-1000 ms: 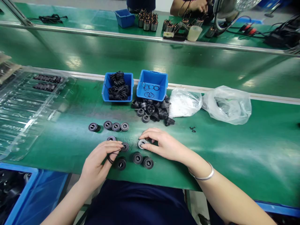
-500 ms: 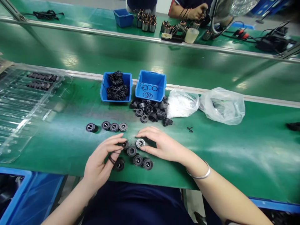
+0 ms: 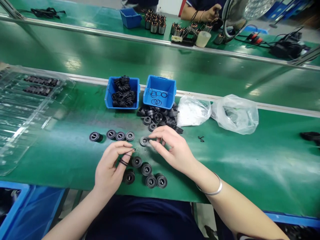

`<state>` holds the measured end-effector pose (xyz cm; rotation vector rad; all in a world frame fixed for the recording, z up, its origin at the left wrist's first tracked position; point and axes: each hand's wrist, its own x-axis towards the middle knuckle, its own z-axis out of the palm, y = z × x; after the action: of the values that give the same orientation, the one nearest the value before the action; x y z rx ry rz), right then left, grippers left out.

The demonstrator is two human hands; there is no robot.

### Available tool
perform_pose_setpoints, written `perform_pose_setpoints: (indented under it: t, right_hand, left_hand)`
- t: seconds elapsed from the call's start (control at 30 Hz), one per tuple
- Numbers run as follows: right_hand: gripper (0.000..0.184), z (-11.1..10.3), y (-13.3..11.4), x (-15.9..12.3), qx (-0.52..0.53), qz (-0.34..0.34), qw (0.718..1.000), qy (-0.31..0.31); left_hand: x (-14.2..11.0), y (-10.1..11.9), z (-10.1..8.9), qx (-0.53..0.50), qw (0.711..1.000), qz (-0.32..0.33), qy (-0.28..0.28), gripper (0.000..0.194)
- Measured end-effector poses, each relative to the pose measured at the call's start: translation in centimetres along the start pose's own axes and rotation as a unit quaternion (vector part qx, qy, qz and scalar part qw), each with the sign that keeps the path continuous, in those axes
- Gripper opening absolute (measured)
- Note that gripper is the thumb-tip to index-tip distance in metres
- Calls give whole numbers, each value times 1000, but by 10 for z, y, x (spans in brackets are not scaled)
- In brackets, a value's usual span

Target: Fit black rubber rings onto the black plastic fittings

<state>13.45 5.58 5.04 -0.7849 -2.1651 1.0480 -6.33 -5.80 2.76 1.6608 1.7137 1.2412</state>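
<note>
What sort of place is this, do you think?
Probably a factory assembly workshop: round black parts stand in groups on a long green workbench, blue plastic bins hold black rings, and a co-worker is at another bench opposite.

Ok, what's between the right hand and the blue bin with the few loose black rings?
In the head view, a heap of black stepped caps lies between the right hand and the blue bin.
</note>
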Motion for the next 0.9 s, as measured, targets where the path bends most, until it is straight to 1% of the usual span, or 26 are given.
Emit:
perform_pose_setpoints:
  t: [0.03,0.1,0.17,0.3,0.47,0.6,0.7,0.8,0.87,0.9]
  right_hand:
    - [17,-1,-5,0,30,7,999,-15]
    - [17,1,-13,1,95,30,994,-54]
    - [17,6,-16,3,139,51,986,-72]
    - [20,14,-12,7,167,73,981,-62]
    - [13,13,-4,7,182,86,978,-53]
    - [7,12,-1,8,179,75,980,-52]
    - [8,11,1,9,175,71,980,-60]
    - [12,10,4,12,194,103,975,-36]
    - [13,11,7,14,196,139,971,-6]
    - [14,11,9,15,188,155,970,5]
  left_hand:
    - [4,0,-3,0,1000,-7,-2,14]
    - [11,1,-8,6,1000,-10,-23,15]
    - [15,4,-9,27,999,3,-37,14]
    - [19,6,-6,62,996,24,-53,15]
    - [21,2,-6,77,995,38,-53,19]
    - [24,3,-6,77,995,27,-58,22]
    - [26,5,-7,75,995,21,-64,22]
    - [26,4,-9,54,996,4,-74,25]
    - [26,0,-11,39,997,-3,-65,26]
    - [26,-3,-12,46,997,6,-55,26]
